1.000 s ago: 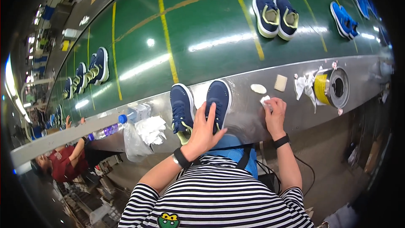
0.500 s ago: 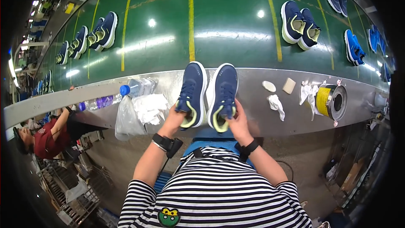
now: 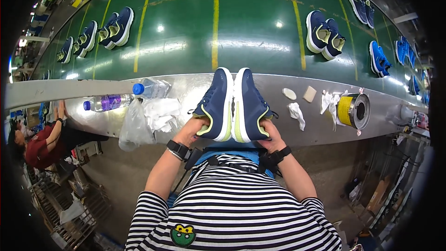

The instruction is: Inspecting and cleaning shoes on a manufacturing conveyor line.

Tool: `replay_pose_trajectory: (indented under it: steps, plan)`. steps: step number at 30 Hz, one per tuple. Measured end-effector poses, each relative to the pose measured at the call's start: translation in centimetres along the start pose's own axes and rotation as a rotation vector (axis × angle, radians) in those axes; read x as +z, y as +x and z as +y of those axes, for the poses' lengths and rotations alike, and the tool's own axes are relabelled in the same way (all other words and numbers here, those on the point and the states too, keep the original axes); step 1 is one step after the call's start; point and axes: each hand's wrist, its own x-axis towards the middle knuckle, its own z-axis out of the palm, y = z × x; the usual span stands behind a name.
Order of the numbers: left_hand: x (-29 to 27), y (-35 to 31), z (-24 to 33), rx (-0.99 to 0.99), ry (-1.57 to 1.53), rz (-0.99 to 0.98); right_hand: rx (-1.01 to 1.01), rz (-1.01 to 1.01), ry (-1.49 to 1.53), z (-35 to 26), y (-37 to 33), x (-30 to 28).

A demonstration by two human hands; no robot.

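A pair of navy sneakers with white soles and lime lining is held side by side over the metal ledge, toes pointing away from me. My left hand (image 3: 189, 130) grips the left sneaker (image 3: 214, 104) at its heel opening, fingers tucked inside. The right sneaker (image 3: 251, 107) is held the same way by my right hand (image 3: 272, 135). Both shoes are tilted outward, their soles turned toward each other and almost touching. Some of my fingers are hidden inside the shoes.
Beyond the metal ledge (image 3: 195, 83), a green conveyor belt (image 3: 181, 23) carries several navy and blue sneaker pairs. White cloths (image 3: 162, 111), a plastic bag (image 3: 134, 128) and bottles (image 3: 109, 103) lie left. A yellow-labelled can (image 3: 354, 110) and white pads (image 3: 309, 94) sit right. Far left stands a co-worker (image 3: 42, 139).
Both sneakers have rolled outward, bringing their soles to face each other, and they are closer together. Shoes on the belt have shifted slightly in view. The co-worker's arms have moved.
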Motion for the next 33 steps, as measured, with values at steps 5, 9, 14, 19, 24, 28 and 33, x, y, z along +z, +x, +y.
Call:
replay_pose_trajectory:
  steps: [5,9,14,19,24,28,33]
  plan:
    - [-0.2,-0.2,-0.5,-0.006,-0.076,-0.046,-0.020,-0.012,-0.006,-0.4,-0.4,-0.4]
    - [-0.5,0.5,-1.4,0.065,-0.103,-0.073,-0.055,-0.090,-0.056,-0.5,-0.1,-0.6]
    - [-0.5,1.7,-2.5,0.142,-0.155,-0.096,-0.138,-0.004,-0.184,-1.3,-0.9,1.4]
    - [-0.3,2.1,-3.5,0.114,-0.091,0.056,-0.753,0.305,-1.218,-1.1,-0.2,0.1]
    - [-1.5,-1.1,-4.2,0.022,-0.320,0.072,-1.022,0.589,-1.518,-6.1,-3.4,-1.6]
    - [-4.9,-0.9,-8.4,0.445,0.176,-0.223,-0.987,0.701,-1.576,-8.1,-2.8,-6.1]
    - [-3.5,-4.4,-7.2,0.126,-0.212,-0.224,-0.771,0.451,-0.845,-6.0,-6.7,4.8]
